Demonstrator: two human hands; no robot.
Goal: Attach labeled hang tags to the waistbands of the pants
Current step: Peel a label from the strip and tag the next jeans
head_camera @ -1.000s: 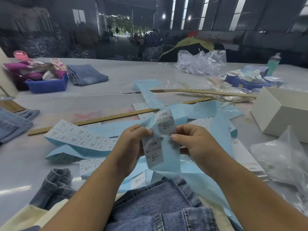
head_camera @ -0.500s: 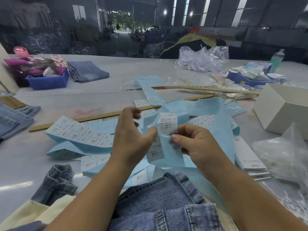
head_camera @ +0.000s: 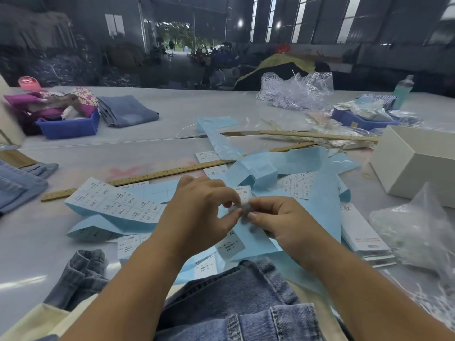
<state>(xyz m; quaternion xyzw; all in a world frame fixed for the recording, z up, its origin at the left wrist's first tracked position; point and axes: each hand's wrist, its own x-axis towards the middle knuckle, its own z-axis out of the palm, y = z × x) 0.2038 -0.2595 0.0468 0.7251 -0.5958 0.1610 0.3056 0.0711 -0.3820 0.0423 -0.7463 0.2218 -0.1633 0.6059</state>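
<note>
Both hands meet over the middle of the table (head_camera: 73, 242), fingertips drawn together on one small white sticker label (head_camera: 245, 205). The left hand (head_camera: 199, 212) has its thumb and forefinger curled in, pinching the label's left edge; the right hand (head_camera: 278, 220) pinches the right edge with its thumb on top. That label sits on a strip of pale blue backing paper (head_camera: 248, 235) that hangs down between the hands, with another XS label (head_camera: 230, 246) lower on the same strip.

Denim pants (head_camera: 236, 291) lie nearest the person, partly under both forearms, their waistband region blocked from clear view. A rolled denim leg (head_camera: 81, 274) lies to the left of them. More blue label sheets (head_camera: 115, 205) spread across the table behind the hands, crossing a wooden ruler (head_camera: 147, 178). White hang tags (head_camera: 364, 237) are stacked just right of the right hand, beside a clear plastic bag (head_camera: 418, 230) and a white box (head_camera: 418, 166). Farther back sit a blue bin (head_camera: 69, 126) of cloth and folded jeans (head_camera: 128, 112).
</note>
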